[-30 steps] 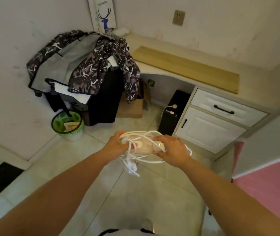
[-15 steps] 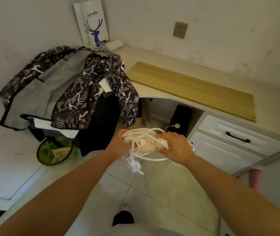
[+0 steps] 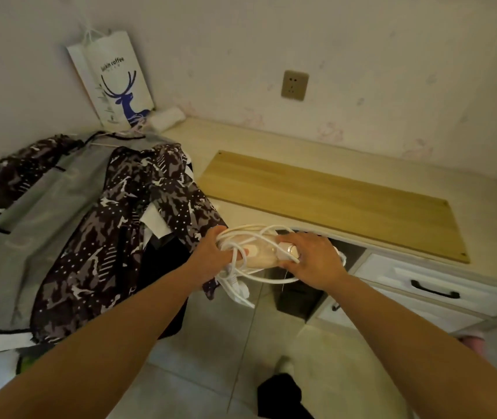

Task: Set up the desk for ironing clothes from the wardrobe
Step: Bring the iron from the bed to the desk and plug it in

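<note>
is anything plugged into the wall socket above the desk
No, the wall socket shows bare slots, and the white cord is bundled around the iron held in both hands.

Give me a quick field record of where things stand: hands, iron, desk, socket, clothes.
left hand: grip closed on one end of the iron
right hand: grip closed on the other end
iron: pale, held in front of the desk edge, not yet set down
cord: white, looped around the iron, plug dangling below
desk: wooden board lying flat on top
socket: on the wall above the desk, nothing plugged in
jacket: patterned, draped left of the desk
</note>
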